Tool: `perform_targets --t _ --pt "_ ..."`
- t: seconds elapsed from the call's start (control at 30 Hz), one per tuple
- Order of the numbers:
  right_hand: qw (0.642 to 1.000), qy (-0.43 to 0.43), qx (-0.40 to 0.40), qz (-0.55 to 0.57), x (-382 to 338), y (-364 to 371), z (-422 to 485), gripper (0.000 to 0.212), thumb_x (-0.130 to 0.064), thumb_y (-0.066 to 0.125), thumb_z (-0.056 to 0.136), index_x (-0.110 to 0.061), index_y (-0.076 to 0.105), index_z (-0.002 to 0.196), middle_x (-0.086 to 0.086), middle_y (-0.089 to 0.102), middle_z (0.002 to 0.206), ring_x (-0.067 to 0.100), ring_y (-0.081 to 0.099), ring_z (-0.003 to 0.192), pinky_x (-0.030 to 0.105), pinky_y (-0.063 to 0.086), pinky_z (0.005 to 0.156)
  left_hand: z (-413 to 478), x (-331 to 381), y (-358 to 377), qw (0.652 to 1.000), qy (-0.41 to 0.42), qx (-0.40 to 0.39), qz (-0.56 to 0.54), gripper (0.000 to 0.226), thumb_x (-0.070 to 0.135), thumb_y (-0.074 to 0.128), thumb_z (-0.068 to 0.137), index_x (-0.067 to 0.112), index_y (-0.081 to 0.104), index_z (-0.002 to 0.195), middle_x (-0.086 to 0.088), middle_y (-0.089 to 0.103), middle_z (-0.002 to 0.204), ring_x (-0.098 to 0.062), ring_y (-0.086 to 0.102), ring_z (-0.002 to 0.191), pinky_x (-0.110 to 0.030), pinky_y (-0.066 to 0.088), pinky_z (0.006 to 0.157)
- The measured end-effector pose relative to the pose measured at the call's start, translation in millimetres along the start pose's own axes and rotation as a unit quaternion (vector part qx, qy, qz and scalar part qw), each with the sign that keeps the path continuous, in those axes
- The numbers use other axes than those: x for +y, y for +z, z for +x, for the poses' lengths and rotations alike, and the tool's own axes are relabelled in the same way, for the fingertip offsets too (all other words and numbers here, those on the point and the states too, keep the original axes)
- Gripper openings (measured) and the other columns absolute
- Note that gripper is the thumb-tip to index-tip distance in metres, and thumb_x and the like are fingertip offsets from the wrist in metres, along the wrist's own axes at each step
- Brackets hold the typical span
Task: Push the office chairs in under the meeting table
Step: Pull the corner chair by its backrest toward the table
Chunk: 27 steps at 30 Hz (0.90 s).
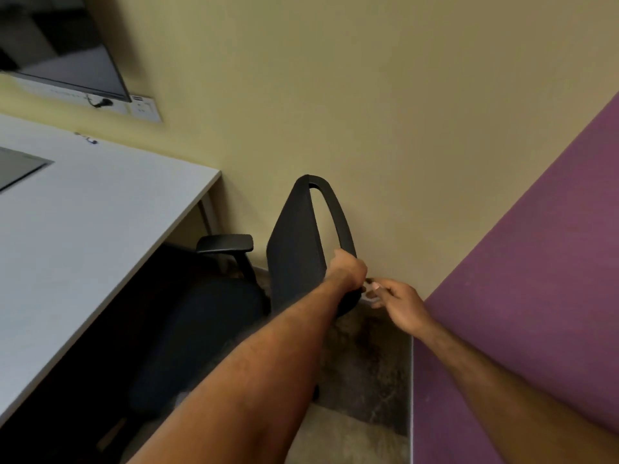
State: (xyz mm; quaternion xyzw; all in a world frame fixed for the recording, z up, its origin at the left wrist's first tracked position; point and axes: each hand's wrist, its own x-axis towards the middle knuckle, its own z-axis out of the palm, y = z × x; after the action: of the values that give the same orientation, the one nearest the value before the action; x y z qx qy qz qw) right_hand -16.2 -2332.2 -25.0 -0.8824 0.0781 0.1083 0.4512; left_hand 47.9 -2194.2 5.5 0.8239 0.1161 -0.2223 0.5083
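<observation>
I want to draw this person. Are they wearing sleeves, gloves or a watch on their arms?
No. Both forearms are bare as far as the picture shows: no sleeves, gloves or watch. The left hand and right hand show no rings that I can make out.

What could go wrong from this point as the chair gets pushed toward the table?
1. The armrest sits close to the table edge and looks near its height; it may catch there instead of sliding under.
2. Only the left hand grips the chair back, off to one side; the right hand is open beside it, so the chair may swivel rather than roll straight.
3. The back is close to the wall; turning could scrape it.
</observation>
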Motion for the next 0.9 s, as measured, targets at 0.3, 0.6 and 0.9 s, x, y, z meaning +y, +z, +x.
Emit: perform_targets --t 0.3,0.6,0.9 --pt "0.998 -0.010 0.069 0.000 -67 34 58 0.045 -0.039 0.051 0.102 -0.010 0.056 0.136 0.012 0.062 0.134 0.029 0.058 0.121 0.041 0.045 0.104 -40 -57 -51 0.987 0.036 0.098 0.122 0.048 0.035 0.041 0.104 0.020 0.029 0.149 -0.011 0.060 0.134 -0.035 0.061 0.118 -0.052 0.051 0.096" --pt "1.000 -0.010 -0.015 0.016 -136 100 114 0.060 -0.025 0.051 0.101 -0.015 0.027 0.155 0.009 0.042 0.154 0.029 0.045 0.136 0.043 0.036 0.114 -85 -112 -101 0.970 0.066 0.131 0.192 0.042 0.052 0.038 0.103 0.028 0.045 0.136 0.000 0.069 0.106 -0.024 0.068 0.092 -0.043 0.055 0.077" --pt "0.999 -0.008 0.047 -0.023 -149 153 131 0.080 -0.025 0.049 0.102 -0.010 -0.006 0.158 0.008 0.001 0.168 0.034 0.028 0.147 0.037 0.024 0.117 -101 -146 -144 0.949 0.140 0.149 0.242 0.051 0.053 0.034 0.104 0.046 0.022 0.154 0.000 0.064 0.109 -0.026 0.064 0.092 -0.043 0.053 0.066"
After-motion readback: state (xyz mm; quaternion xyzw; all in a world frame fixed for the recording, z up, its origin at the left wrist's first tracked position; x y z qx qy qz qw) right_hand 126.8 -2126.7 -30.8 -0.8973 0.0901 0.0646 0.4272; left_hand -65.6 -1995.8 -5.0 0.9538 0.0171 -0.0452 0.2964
